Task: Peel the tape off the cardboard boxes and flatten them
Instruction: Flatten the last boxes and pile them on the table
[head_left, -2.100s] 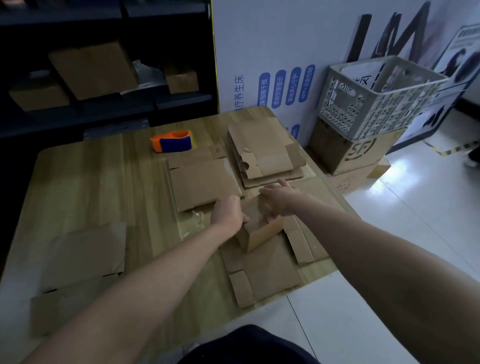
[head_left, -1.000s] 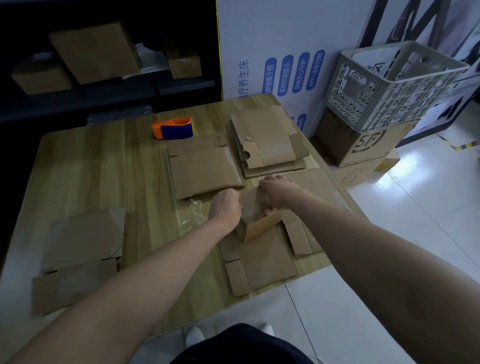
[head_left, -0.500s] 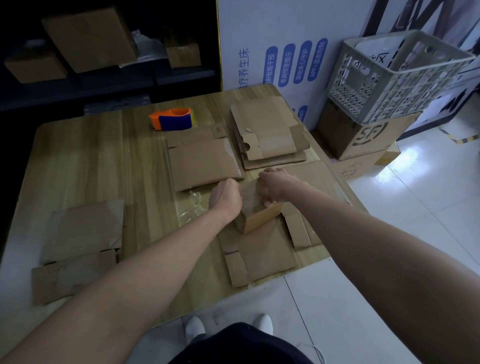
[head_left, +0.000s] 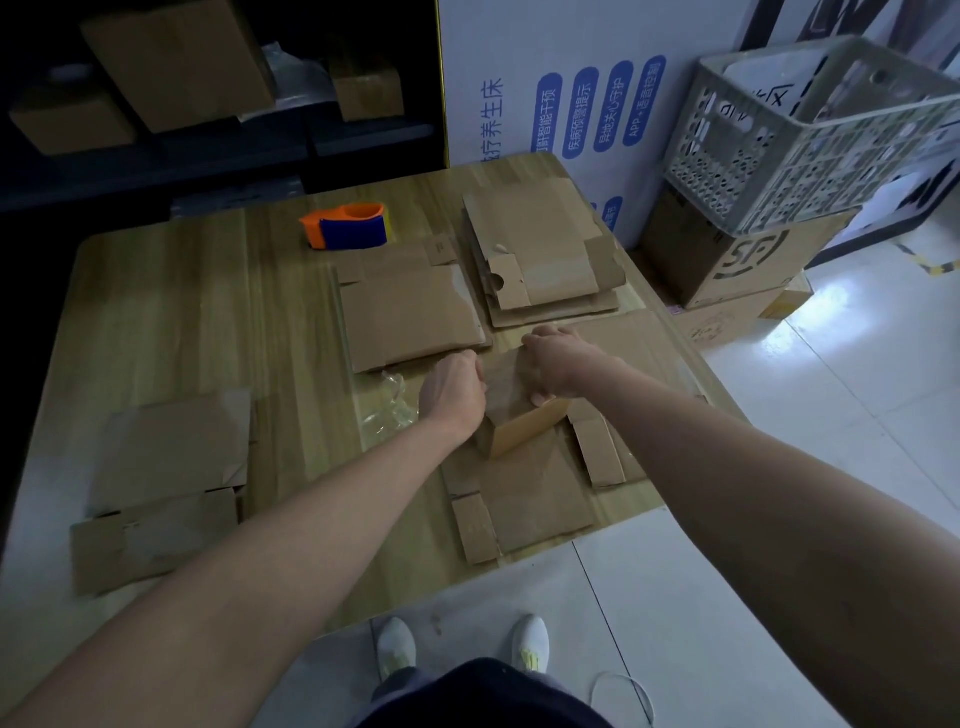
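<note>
A small brown cardboard box (head_left: 524, 428) stands upright on flattened cardboard near the table's right front. My left hand (head_left: 453, 387) grips its left side with curled fingers. My right hand (head_left: 558, 364) grips its top right edge, thumb showing at the front. The box top is mostly hidden by both hands. Crumpled clear tape (head_left: 389, 410) lies on the wood just left of my left hand.
The wooden table (head_left: 197, 322) carries several flattened boxes: a stack (head_left: 540, 260) at the back right, one (head_left: 410, 312) in the middle, two (head_left: 166, 478) at the front left. An orange-blue tape dispenser (head_left: 345, 226) sits at the back. A grey crate (head_left: 810, 130) tops boxes on the floor.
The camera has moved slightly, so the table appears lower in view. Both hands stay on the small box, drawn a little closer together over its top.
</note>
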